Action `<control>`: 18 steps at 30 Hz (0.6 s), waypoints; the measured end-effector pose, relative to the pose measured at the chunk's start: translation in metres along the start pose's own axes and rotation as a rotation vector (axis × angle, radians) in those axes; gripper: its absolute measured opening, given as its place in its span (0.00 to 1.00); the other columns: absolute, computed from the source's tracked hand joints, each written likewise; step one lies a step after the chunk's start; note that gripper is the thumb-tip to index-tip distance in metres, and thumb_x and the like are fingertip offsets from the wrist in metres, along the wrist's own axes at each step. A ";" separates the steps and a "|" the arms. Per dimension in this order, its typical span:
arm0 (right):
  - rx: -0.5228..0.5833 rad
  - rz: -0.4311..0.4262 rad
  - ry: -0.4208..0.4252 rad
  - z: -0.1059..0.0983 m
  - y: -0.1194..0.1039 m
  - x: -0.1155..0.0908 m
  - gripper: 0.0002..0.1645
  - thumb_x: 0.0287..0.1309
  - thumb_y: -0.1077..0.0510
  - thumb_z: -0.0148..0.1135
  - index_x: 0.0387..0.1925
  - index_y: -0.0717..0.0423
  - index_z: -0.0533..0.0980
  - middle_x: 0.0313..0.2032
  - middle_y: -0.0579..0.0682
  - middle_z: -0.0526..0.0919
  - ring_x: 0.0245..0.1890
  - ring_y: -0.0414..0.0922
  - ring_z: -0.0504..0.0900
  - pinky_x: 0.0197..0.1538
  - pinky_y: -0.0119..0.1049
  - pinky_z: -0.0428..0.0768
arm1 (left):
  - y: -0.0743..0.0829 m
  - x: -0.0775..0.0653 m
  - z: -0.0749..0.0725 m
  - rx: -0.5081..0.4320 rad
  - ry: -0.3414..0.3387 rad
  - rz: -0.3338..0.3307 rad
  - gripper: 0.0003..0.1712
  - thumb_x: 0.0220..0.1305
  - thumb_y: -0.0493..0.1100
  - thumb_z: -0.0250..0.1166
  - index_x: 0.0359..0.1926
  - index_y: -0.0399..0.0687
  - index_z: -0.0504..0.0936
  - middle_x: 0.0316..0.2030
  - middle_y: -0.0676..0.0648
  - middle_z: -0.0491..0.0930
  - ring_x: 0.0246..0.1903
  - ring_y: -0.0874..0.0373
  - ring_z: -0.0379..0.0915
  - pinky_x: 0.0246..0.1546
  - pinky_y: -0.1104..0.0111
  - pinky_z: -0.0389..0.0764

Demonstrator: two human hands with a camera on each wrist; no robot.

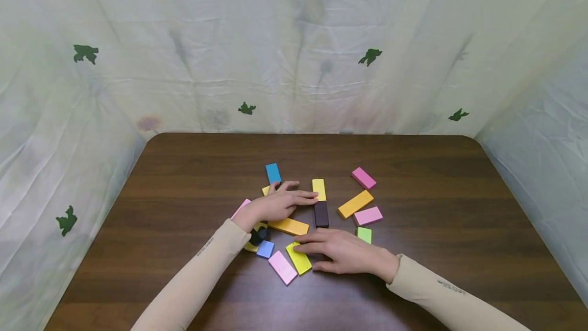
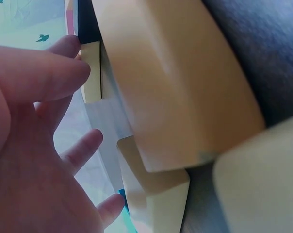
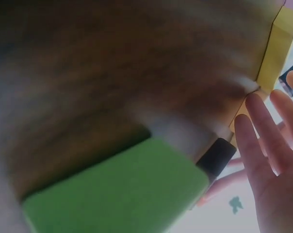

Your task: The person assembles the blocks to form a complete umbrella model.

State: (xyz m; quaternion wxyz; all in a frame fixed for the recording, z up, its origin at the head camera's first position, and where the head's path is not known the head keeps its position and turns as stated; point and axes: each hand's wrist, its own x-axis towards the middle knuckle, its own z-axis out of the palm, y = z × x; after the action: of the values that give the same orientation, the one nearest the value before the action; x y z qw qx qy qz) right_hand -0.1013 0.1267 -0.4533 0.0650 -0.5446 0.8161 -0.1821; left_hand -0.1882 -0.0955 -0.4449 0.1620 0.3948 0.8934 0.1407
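My left hand (image 1: 280,204) reaches over the blocks with its fingers spread. Its longest fingertips lie right by a yellow block (image 1: 319,189) and a black block (image 1: 321,214) standing end to end. In the left wrist view, the fingertips overlap that pale yellow block (image 2: 92,77). An orange block (image 1: 289,226) lies beneath this hand's near side. My right hand (image 1: 342,252) is low over the table, fingers extended and slightly apart. Its fingertips rest over the top end of a bright yellow block (image 1: 300,260). Close by this hand's wrist is a green block (image 1: 364,234).
Pink (image 1: 282,268) and blue (image 1: 265,250) blocks lie at the near left, beside a dark item (image 1: 259,235) under the left wrist. Farther off are a teal block (image 1: 273,173), a magenta block (image 1: 364,178), another orange block (image 1: 356,204) and a pink one (image 1: 368,215). Curtains surround the brown table (image 1: 413,167).
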 end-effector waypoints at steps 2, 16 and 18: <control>-0.005 0.007 -0.009 0.000 0.000 0.001 0.27 0.62 0.50 0.62 0.62 0.50 0.73 0.63 0.44 0.72 0.62 0.43 0.68 0.61 0.38 0.67 | 0.000 0.000 0.000 -0.001 0.003 0.000 0.29 0.71 0.35 0.46 0.67 0.65 0.69 0.68 0.64 0.60 0.70 0.46 0.43 0.60 0.36 0.40; -0.008 0.068 -0.009 0.002 -0.007 0.007 0.26 0.59 0.44 0.64 0.57 0.49 0.76 0.58 0.46 0.74 0.58 0.43 0.71 0.58 0.39 0.71 | 0.000 -0.001 0.000 -0.018 0.003 0.002 0.29 0.71 0.34 0.46 0.67 0.64 0.69 0.68 0.63 0.61 0.70 0.46 0.43 0.61 0.37 0.38; -0.013 0.074 -0.011 0.001 -0.007 0.008 0.26 0.59 0.45 0.64 0.57 0.49 0.77 0.57 0.46 0.74 0.58 0.43 0.71 0.58 0.39 0.71 | 0.000 -0.001 0.000 -0.017 0.003 0.001 0.29 0.71 0.34 0.46 0.67 0.64 0.69 0.68 0.63 0.61 0.70 0.46 0.43 0.61 0.37 0.38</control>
State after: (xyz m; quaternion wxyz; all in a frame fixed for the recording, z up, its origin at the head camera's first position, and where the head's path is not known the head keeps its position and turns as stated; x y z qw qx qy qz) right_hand -0.0977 0.1168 -0.4511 0.0725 -0.5154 0.8365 -0.1715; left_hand -0.1878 -0.0959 -0.4445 0.1639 0.3938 0.8921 0.1490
